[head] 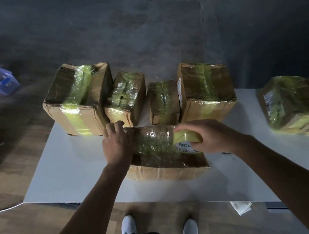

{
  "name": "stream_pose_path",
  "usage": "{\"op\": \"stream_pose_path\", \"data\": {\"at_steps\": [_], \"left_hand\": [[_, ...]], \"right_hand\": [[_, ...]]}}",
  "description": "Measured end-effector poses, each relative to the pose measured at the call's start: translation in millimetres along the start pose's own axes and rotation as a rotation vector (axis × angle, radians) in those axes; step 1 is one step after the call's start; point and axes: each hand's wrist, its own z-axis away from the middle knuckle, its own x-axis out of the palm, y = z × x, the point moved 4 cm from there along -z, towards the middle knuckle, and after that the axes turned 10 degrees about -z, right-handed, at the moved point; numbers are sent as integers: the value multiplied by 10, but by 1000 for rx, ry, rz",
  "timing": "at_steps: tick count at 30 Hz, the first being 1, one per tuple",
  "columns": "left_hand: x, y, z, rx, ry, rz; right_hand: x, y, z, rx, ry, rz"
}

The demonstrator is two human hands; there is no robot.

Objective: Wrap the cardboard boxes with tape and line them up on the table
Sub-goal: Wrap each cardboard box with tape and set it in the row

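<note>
- Box (164,161) lies at the near middle of the counter (61,170), straight in front of the person, its long axis running left to right across the body.
- Left hand (116,142) rests flat on the box's left end, fingers straight and slightly spread, pinning it.
- Right hand (210,136) is curled round the roll (186,137) on the top face near the right end; shiny tape (152,137) spans the top between the two hands.
- Next move probably carries the roll over the right end (the right hand is nearer), pulling along the long axis while the left hand braces.
- Row (127,99) of four wrapped boxes stands just behind; a fifth (298,105) sits well apart, far right.
</note>
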Motion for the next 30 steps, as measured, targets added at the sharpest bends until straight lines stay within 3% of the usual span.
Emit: {"op": "stream_pose_path", "data": {"at_steps": [3,4,6,8,10,14,17,25,28,30], "left_hand": [[-153,321,234,425,208,61],[-119,409,354,573,175,70],[26,477,537,692,-66,-13],[199,388,586,688,-278,-164],[310,335,572,711,-337,-279],[407,341,558,756,-346,-434],[379,344,560,757,-312,-423],[232,429,596,754,-284,-384],[226,554,670,817,-198,-347],[326,629,705,830,-237,-311]], "right_hand": [[58,0,-63,-37,14,36],[68,0,-72,-29,13,23],[58,7,-74,-4,6,-5],[42,5,-73,3,-9,1],[43,7,-98,0,-29,25],[61,26,-107,24,-86,-90],[7,77,-22,76,-71,-247],[-76,77,33,70,16,0],[-9,63,15,22,38,-22],[24,61,-22,-2,41,-75]]}}
